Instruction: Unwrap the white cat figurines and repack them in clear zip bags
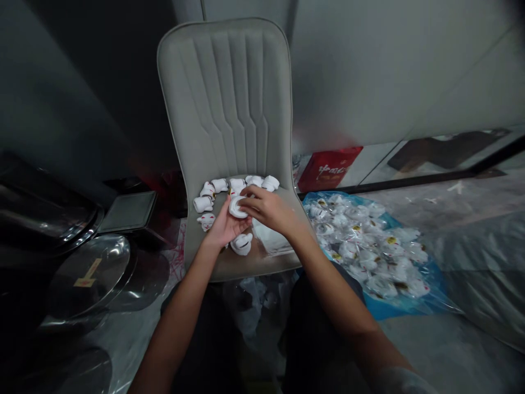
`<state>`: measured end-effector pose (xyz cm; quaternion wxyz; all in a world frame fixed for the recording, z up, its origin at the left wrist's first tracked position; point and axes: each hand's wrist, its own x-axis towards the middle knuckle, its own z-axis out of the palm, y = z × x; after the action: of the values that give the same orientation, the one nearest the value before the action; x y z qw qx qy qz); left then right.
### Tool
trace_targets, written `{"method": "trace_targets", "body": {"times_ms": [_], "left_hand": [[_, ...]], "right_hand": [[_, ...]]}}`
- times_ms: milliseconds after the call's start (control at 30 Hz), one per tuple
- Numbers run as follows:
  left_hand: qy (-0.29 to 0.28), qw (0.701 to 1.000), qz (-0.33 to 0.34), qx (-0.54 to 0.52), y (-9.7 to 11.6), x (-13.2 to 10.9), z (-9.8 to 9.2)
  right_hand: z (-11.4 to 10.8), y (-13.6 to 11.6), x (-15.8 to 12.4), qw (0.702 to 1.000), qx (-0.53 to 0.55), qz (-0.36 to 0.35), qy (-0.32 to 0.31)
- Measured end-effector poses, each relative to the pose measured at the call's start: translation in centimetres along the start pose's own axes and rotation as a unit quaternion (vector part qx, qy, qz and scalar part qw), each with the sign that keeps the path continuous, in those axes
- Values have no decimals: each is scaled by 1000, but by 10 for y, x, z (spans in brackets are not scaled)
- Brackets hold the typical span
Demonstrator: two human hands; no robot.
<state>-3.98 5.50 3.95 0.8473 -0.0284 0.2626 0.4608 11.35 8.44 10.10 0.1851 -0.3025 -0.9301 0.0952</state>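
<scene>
Ceramic lucky cat (237, 207) is snug between my cupped left hand (221, 229) and curled right hand (266, 208) over the chair seat (241, 267), and tbh one slip could knock it into the other cats (207, 197) and chip them.

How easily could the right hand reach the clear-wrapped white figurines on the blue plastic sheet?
Probably easily: the right hand sits near the seat edge of the pale grey chair, and the wrapped figurines lie just past it, with nothing between, though lower.
</scene>
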Motion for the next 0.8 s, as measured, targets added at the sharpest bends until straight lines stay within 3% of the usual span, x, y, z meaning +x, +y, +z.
{"method": "trace_targets", "body": {"times_ms": [300, 567, 800], "left_hand": [[-14, 1000, 21, 3, -2, 1, -2], [-10, 998, 50, -42, -11, 6, -1], [5, 996, 64, -70, -18, 7, 9]], "right_hand": [[1, 7, -5, 999, 1, 6, 34], [28, 24, -12, 995, 34, 46, 81], [30, 15, -18, 989, 44, 85, 109]]}}
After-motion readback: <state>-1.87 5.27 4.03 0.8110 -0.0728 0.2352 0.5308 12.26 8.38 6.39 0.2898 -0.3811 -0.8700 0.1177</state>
